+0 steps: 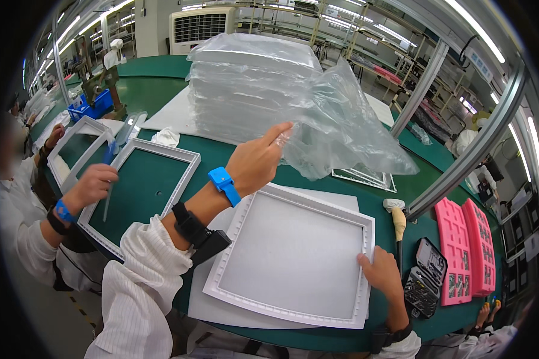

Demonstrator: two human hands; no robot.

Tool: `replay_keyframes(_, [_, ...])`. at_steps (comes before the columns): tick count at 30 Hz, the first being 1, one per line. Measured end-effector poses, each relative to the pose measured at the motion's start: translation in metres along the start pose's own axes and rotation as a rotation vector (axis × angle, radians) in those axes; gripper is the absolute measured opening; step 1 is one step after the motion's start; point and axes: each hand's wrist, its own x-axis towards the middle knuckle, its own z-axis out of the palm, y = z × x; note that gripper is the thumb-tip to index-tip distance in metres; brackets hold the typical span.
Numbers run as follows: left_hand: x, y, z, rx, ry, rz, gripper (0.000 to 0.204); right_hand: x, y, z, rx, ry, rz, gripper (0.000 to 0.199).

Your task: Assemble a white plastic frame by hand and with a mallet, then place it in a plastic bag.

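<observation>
My left hand (256,157), raised with a blue strap on its wrist, pinches the edge of a clear plastic bag (347,122). The bag hangs loose and crumpled to the right of the fingers. Below it, a white rectangular frame (287,314) lies flat on a white foam sheet (215,299) on the green table. My right hand (382,270) grips the right side of this frame, thumb over the rim. Behind the bag rises a stack of plastic-wrapped white panels or frames (245,90); their exact kind is hidden by the wrapping.
Right of the frame lie a mallet (397,218), an open black tool case (428,278) and pink trays (455,251). A metal post (467,143) stands behind them. At left, a co-worker's hand (93,185) holds a thin tool over another white frame (188,157).
</observation>
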Motion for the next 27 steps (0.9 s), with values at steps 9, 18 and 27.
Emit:
replay_keyframes(9, [0.022, 0.015, -0.029, -0.177, 0.01, -0.028, 0.074, -0.046, -0.013, -0.036, 1.106, 0.076, 0.286, 0.024])
replay_keyframes(18, [0.035, 0.012, -0.066, -0.64, -0.065, -0.091, 0.092, -0.097, 0.005, -0.051, 1.647, 0.048, 0.308, 0.031])
replay_keyframes(27, [-0.009, -0.044, -0.053, -1.165, -0.126, -0.688, 0.082, -0.121, 0.029, -0.041, 1.812, -0.001, 0.345, 0.032])
